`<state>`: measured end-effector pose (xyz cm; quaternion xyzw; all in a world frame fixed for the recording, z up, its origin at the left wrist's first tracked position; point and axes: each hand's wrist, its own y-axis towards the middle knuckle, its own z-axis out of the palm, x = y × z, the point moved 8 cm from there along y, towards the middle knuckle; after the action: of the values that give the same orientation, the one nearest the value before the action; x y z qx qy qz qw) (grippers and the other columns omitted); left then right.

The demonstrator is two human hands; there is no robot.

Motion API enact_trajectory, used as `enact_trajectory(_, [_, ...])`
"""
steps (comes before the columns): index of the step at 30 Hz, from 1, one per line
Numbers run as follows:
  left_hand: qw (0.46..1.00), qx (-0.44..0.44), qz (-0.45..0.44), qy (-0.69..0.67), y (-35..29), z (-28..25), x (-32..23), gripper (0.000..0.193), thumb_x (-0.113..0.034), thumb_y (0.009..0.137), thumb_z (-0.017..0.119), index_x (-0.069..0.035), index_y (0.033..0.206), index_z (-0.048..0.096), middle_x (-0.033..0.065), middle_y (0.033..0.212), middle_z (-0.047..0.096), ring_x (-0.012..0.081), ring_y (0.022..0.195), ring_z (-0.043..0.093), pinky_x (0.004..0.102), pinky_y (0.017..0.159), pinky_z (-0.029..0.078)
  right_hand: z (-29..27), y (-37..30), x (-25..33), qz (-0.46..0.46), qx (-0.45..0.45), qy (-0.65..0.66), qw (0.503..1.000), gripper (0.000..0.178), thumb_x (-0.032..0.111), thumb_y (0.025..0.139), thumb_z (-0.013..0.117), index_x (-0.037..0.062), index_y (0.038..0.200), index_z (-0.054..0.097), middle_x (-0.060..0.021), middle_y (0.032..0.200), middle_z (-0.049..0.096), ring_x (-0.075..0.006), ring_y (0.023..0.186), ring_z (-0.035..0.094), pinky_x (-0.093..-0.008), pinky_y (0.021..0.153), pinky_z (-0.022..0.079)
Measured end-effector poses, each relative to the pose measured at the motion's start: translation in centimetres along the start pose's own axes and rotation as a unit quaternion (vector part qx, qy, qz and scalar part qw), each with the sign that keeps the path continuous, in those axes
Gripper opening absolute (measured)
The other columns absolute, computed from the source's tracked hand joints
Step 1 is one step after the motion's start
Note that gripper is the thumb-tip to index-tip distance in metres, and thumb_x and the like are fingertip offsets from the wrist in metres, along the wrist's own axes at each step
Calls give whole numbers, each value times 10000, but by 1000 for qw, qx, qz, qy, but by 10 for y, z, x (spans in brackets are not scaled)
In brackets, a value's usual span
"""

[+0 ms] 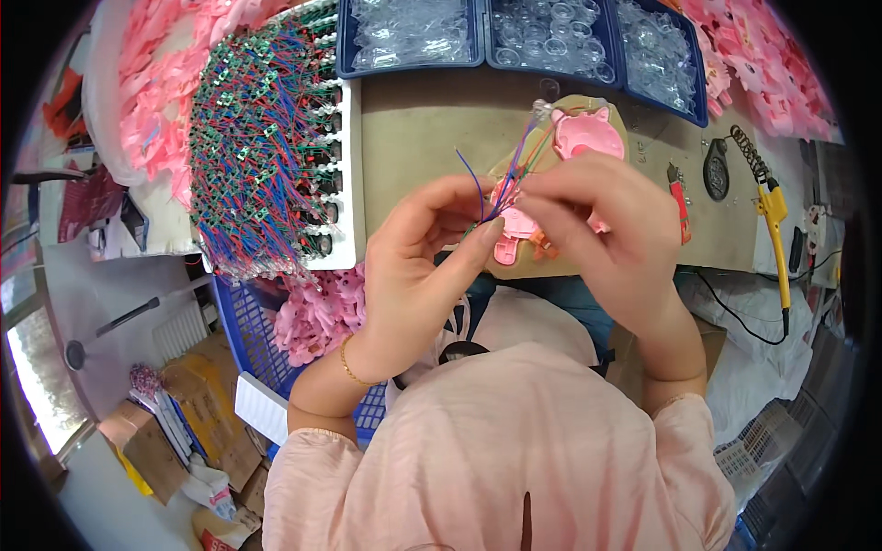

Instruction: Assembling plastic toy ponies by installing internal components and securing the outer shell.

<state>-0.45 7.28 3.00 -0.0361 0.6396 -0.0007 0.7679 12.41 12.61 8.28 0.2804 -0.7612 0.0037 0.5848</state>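
A thin bundle of blue, green and red wires [525, 165] stands up between my hands over the near edge of the table. My left hand [427, 243] pinches the wires low down between thumb and fingers. From the right, my right hand [611, 216] closes its thumb and fingertips on the same bundle; the exact point of contact is partly hidden. Behind them lies a pink plastic shell with two pointed ears [588, 133]. Below the fingertips, a smaller pink piece [506, 251] rests beside an orange bit [542, 246].
A white tray [349, 184] heaped with wired green circuit boards [257, 138] stands at left. Blue bins [485, 37] of clear plastic parts line the back. A red-handled cutter [680, 207] and a yellow soldering iron [774, 207] with coiled cord are at right. Pink parts [322, 308] fill a blue basket [241, 317].
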Motion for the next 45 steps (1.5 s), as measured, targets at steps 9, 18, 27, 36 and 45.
enact_trajectory(9, [984,-53,-52,-161,7,-24,8,153,-69,874,597,23,995,578,88,928,633,142,828,635,252,718,530,-3,6,39,-127,18,-68,989,128,-16,788,616,-43,913,627,-108,776,640,-145,652,602,-241,564,470])
enact_trajectory(18, [978,-35,-19,-204,-2,-23,2,154,-94,910,545,13,1021,547,82,971,619,137,831,627,276,715,522,12,-31,-47,333,-24,354,873,275,151,904,506,-51,1079,571,-138,966,625,-119,621,585,-206,504,467])
enact_trajectory(27, [982,-3,-30,-187,2,-11,1,178,-122,930,514,-2,1061,516,54,926,604,122,863,606,258,811,456,15,-18,-28,193,-12,378,905,87,9,769,541,-3,855,536,-142,868,594,-125,604,553,-238,499,457])
enact_trajectory(36, [901,34,-211,-378,2,7,15,135,-194,949,478,-67,981,509,70,935,639,138,841,614,288,792,483,21,-34,30,-233,20,-284,930,277,-33,676,662,47,935,603,-66,879,621,-206,695,598,-295,520,446])
enact_trajectory(45, [968,16,-45,-246,5,8,5,156,-145,942,493,-45,1061,508,102,1090,572,152,982,570,296,863,465,2,-33,-23,228,-88,243,939,106,43,839,610,-8,927,578,-52,899,606,-85,788,550,-214,659,440])
